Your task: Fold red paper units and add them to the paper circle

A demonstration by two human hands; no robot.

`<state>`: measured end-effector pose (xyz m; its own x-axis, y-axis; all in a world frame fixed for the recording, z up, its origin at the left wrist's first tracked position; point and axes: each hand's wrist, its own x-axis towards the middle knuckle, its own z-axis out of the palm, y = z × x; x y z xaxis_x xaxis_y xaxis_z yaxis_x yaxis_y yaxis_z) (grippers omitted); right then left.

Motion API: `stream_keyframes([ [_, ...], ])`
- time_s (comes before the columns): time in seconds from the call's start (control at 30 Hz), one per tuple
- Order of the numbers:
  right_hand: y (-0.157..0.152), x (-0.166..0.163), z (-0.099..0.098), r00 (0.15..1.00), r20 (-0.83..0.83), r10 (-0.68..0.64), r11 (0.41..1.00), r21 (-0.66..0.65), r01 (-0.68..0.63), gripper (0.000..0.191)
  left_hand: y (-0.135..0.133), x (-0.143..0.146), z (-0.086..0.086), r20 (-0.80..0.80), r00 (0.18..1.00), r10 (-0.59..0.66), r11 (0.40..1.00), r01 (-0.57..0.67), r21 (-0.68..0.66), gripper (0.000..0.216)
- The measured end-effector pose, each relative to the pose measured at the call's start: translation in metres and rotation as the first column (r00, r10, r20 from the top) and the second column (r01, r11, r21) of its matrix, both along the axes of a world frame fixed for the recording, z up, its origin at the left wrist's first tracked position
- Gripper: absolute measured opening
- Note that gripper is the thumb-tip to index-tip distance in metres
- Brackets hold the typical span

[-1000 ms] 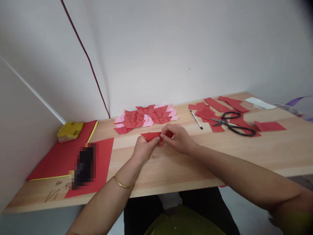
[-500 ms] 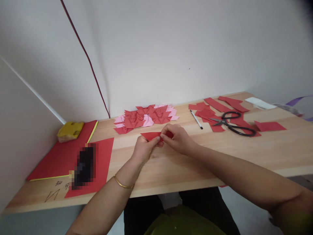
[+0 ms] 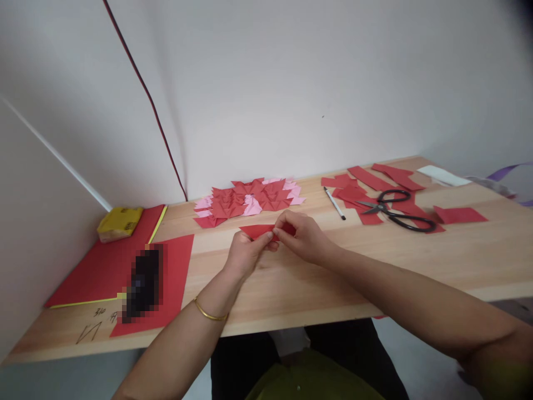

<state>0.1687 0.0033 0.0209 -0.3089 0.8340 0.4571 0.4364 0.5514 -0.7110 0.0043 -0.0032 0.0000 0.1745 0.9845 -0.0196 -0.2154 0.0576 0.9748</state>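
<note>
A small red paper piece [image 3: 257, 230] is pinched between both hands just above the wooden table [image 3: 291, 278]. My left hand [image 3: 245, 254] grips its left end with thumb and fingers closed. My right hand [image 3: 303, 238] pinches its right end, fingers curled over it. Behind the hands lies a spread of several folded red and pink paper pieces [image 3: 250, 200] near the wall.
Black scissors [image 3: 395, 211] lie on red paper strips [image 3: 366, 186] at the right, a white pen [image 3: 334, 203] beside them. Large red sheets [image 3: 104, 266] and a yellow packet [image 3: 120, 222] sit at the left, with a blurred dark object [image 3: 144, 286] on them.
</note>
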Motion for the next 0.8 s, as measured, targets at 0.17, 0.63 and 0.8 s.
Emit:
stream_keyframes([
  [0.17,0.000,0.000,0.000,0.999,-0.050,0.003,0.997,-0.071,-0.007,0.003,0.000,0.001,0.001,0.009,1.000,0.007,1.000,-0.007,-0.026,0.023],
  [0.63,0.007,0.002,0.003,0.979,-0.191,0.065,0.924,-0.359,-0.132,0.014,0.001,0.000,0.001,-0.041,0.998,-0.051,0.995,0.048,-0.083,0.027],
  [0.8,0.009,0.004,0.006,0.973,-0.220,0.071,0.904,-0.398,-0.156,0.020,0.001,0.001,0.002,-0.004,1.000,-0.004,0.999,0.003,-0.046,0.026],
])
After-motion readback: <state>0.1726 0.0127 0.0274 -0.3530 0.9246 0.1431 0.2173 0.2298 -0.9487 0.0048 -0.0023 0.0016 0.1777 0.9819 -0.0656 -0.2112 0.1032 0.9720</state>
